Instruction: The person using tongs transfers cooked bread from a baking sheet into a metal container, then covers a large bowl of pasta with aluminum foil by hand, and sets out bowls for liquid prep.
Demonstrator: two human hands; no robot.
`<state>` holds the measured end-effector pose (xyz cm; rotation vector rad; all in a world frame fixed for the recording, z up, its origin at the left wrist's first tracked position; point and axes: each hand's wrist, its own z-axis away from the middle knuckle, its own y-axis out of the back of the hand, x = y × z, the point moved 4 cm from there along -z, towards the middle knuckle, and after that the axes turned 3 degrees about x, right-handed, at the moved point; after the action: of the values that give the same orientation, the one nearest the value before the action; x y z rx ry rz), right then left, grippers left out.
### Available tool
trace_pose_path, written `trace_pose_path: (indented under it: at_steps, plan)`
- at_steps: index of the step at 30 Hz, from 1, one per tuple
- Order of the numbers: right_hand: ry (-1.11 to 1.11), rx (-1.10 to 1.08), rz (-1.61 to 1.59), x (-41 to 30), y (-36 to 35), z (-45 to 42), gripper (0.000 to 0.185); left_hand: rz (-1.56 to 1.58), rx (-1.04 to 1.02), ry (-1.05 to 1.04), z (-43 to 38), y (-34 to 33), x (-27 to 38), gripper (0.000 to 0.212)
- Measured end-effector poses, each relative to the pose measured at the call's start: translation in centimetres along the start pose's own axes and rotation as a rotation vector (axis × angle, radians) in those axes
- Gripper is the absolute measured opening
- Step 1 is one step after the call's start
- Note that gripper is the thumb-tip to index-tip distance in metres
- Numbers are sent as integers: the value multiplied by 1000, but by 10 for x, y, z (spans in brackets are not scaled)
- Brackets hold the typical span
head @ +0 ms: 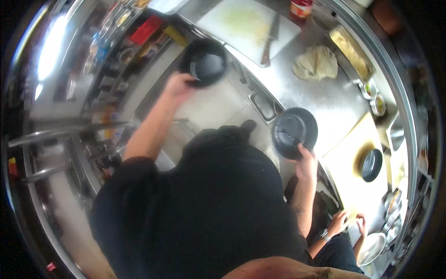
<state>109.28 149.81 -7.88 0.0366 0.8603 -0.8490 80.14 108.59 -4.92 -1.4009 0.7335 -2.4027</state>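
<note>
My left hand (179, 87) grips the rim of a dark round bowl (205, 64), held out over the floor. A second dark bowl (295, 130) is in my right hand (306, 164), with my thumb over its rim, near the edge of the steel counter (313, 97). The insides of both bowls look dark and glossy; I cannot tell whether they contain anything. On a pale board (352, 181) to the right stands another dark bowl (371, 165), touched by neither of my hands.
A knife (270, 42) lies on a white cutting board (237, 24). Beyond are a crumpled cloth or bag (316, 63), a red-filled container (300, 8) and a rectangular tray (351, 52). A co-worker's hands (338, 223) are at the lower right. Shelves with containers (146, 29) stand at the left.
</note>
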Motion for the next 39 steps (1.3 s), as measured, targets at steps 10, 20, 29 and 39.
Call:
trace_pose_path:
  at_steps: [10, 20, 29, 39]
  plan:
    - [364, -406, 641, 47, -321, -84, 59, -1758, 882, -903, 8, 274, 290, 71]
    - [1558, -677, 598, -15, -743, -70, 57, -1787, 914, -782, 2, 431, 382, 71]
    - [2125, -808, 613, -4, -971, -87, 69, -1752, 998, -751, 2, 546, 458, 77]
    - [1711, -1047, 845, 84, -1163, -174, 75, -1566, 1368, -405, 102, 691, 506, 61]
